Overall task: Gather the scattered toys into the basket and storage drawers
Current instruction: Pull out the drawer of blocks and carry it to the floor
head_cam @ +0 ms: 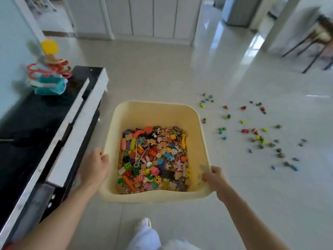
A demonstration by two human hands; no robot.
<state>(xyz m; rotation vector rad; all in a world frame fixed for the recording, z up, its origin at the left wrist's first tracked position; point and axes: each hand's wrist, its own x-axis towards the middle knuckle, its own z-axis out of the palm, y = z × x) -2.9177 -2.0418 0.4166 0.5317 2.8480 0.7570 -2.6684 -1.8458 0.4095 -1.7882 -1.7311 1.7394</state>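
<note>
A pale yellow plastic basket [158,112] is held above the tiled floor in front of me. Its bottom is covered with many small colourful blocks and puzzle pieces [155,157]. My left hand [94,166] grips the basket's left rim near the front corner. My right hand [215,176] grips the right rim near the front corner. Several small scattered toys [255,130] lie on the floor to the right of the basket.
A long black and white TV cabinet [59,123] runs along the left, close to the basket. A colourful stacked toy [49,74] stands on it. White cupboards [153,17] are ahead. A chair [317,42] stands far right. My white-trousered leg and shoe [145,231] are below.
</note>
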